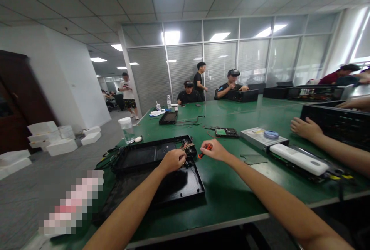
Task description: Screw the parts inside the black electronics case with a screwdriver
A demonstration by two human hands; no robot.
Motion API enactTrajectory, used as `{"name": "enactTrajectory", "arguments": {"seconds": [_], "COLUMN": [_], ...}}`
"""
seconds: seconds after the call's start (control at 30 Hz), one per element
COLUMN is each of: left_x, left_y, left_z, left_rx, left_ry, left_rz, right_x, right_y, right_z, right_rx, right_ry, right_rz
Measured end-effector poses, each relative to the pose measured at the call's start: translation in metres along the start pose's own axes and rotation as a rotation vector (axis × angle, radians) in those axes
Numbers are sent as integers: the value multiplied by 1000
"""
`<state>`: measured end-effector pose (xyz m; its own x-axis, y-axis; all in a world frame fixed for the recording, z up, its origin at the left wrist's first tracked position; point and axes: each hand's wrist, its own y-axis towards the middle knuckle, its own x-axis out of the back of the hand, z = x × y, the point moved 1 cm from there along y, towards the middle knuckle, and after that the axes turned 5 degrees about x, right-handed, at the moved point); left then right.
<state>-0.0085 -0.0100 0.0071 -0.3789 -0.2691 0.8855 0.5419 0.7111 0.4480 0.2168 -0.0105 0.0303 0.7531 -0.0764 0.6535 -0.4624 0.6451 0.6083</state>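
Observation:
An opened black plastic casing [185,182] lies in front of me, its two halves side by side. My left hand [172,161] is closed over the inner edge of the casing, pinching thin wires [187,148] near the upper half's right corner. Just to the right, my right hand [215,150] is wrapped around a small red-orange and black hand tool [206,149], perhaps pliers or cutters; the fingers hide part of it. The tool is held a little apart from the wires, above the green table [228,188].
A silver drive-like box [254,138] bears a blue roll [271,134]. Beside it lies a white device [299,159]. A water jug [127,130] stands back left. A neighbour's hand [306,128] touches a black case [338,126] at right. Other people sit across the table.

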Motion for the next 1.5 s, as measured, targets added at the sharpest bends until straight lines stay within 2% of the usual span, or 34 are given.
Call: {"name": "enactTrajectory", "arguments": {"seconds": [0.37, 0.6, 0.8, 1.0, 1.13, 1.33, 1.5], "left_x": [-1, 0, -9, -23, -33, -30, -27], "left_y": [-1, -7, -1, 5, 6, 6, 5], "left_z": [7, 3, 8, 14, 7, -4, -6], "left_rx": [-31, -142, -192, -214, -179, -127, -137], "left_ry": [-59, -81, -102, -176, -88, -18, -20], "left_rz": [15, 66, 141, 48, 45, 40, 45], "right_x": [-5, 2, 3, 15, 18, 17, 18], "right_y": [0, 0, 1, 2, 1, 0, 1], "right_z": [-1, -7, -9, -14, -17, -16, -18], "right_rx": [40, 15, 17, -24, -43, -33, -35], "right_ry": [-31, 28, 54, 87, 102, 94, 91], "right_rz": [17, -65, -94, -180, -196, -187, -191]}}
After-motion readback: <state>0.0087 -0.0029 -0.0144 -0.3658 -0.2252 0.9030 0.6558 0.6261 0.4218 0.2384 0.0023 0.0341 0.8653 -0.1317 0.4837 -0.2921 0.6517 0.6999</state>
